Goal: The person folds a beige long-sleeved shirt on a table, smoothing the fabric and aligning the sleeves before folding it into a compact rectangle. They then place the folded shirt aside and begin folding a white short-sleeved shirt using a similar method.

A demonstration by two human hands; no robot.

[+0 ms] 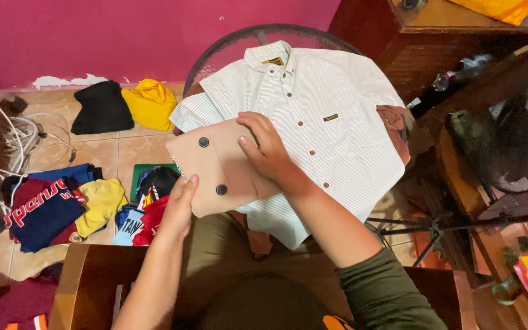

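Tan folding board (215,168), flat card with two dark round knobs, sits on the lower-left part of the pale striped short-sleeve shirt (319,116). Shirt lies face up, buttoned, on the round glass table (227,46), collar at the far edge, hem hanging over the near edge toward me.

My left hand (178,208) pinches the board's near-left edge, thumb on top, fingers closed on the card. My right hand (270,150) lies flat on the board's right side, fingers spread and pressing down, clamped on nothing.

To do this well, I reckon: keep the board square to the button placket, its right edge parallel to it, and hold steady palm pressure so the fabric under it doesn't creep. Smooth the left sleeve (197,110) first; it's bunched near the table's left edge.

Brown cloth (395,122) pokes out under the shirt at the right edge. Heap of coloured tees (68,205) on the tiled floor to my left; black and yellow garments (126,107) further off by the pink wall.
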